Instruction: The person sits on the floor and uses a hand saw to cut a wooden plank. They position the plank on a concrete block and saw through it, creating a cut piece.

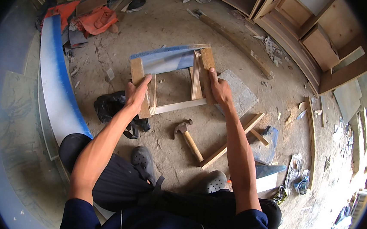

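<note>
A: Both your hands are on that wooden frame (173,81), held up over the concrete floor (173,23). Your left hand (136,94) is clamped around the near-left upright, fingers wrapped over its outer edge.

B: And your right hand (219,89)?

A: Closed on the right upright, thumb lying along the board's inner edge. The blue-faced panel (166,58) runs across the far side of the frame, and a pale slat closes the near side between your hands.

B: Room around you?

A: Just below the frame the claw hammer (187,137) lies on the floor, head toward you-left, well clear of both hands. To its right, crossed wooden strips (233,140) lie beside a grey slab (241,93) that sits just under the frame's right edge. A black bag (108,106) sits low-left, next to your left wrist.

B: Further out?

A: The long curved blue-and-white board (56,83) bounds your left side. Orange cloth (94,19) lies top-left, wooden cabinets (311,30) stand top-right. Open floor shows beyond the frame's far edge. Your grey shoes (145,161) sit right beneath the hammer.
</note>
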Tool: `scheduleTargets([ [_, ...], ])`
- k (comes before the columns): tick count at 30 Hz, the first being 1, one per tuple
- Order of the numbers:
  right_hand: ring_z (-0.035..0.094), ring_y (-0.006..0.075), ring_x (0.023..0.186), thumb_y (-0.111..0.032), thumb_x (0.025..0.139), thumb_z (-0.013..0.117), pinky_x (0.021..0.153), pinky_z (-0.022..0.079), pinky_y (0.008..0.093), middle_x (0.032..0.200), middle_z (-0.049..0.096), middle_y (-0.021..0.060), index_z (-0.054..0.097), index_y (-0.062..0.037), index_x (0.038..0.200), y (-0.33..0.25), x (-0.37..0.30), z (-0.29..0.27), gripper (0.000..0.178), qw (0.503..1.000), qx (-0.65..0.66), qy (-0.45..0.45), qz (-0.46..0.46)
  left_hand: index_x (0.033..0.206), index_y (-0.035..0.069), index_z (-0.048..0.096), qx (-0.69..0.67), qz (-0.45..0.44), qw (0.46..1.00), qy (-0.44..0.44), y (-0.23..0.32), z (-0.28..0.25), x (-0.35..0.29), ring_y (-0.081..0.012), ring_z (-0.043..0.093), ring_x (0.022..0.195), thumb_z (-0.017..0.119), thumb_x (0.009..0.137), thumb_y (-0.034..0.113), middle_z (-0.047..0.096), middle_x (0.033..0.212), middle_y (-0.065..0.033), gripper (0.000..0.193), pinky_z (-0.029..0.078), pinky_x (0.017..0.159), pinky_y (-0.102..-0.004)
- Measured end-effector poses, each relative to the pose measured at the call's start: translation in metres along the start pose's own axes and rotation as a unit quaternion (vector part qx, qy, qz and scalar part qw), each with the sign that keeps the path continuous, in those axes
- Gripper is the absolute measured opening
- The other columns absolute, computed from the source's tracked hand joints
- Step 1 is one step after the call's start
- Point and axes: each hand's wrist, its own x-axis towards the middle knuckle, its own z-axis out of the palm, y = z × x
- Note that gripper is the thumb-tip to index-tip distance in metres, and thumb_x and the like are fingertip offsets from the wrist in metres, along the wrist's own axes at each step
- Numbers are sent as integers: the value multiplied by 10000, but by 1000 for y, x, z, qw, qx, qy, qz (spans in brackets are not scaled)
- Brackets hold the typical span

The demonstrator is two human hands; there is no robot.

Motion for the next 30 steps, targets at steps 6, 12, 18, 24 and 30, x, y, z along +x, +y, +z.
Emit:
scheduleTargets([
  [6,587,420,1075,-819,794,337,946,417,428,1043,613,348,640,145,1014,4,10,5,1034,999,-37,22,1,947,-33,644,-4,4,1000,3,3,2,1,-170,560,733,737,766,423,620,830,-93,499,460,675,-339],
  [12,576,450,1080,-810,800,327,953,416,443,1033,600,375,633,162,1003,0,13,8,1039,997,-62,38,18,987,-54,643,36,-12,999,1,1,-1,18,-185,584,797,737,763,404,637,880,-118,518,465,722,-346],
  [18,585,480,1034,-784,820,338,926,441,455,965,600,395,644,169,935,8,-2,4,1007,999,-38,31,-11,999,-69,634,37,-2,999,8,0,0,6,-182,590,826,733,767,397,637,912,-131,530,468,721,-350],
  [24,574,485,1051,-783,821,339,935,433,453,989,587,408,633,175,961,11,6,10,1012,997,-46,62,-17,945,-9,634,47,10,999,0,0,0,5,-148,556,676,714,795,362,588,784,-67,409,460,622,-328],
  [30,564,474,1080,-780,827,325,953,421,446,1031,584,398,619,174,1009,5,4,10,1015,997,-49,61,7,946,-6,641,62,6,998,11,2,-2,5,-149,559,687,716,789,377,599,802,-74,421,460,638,-330],
])
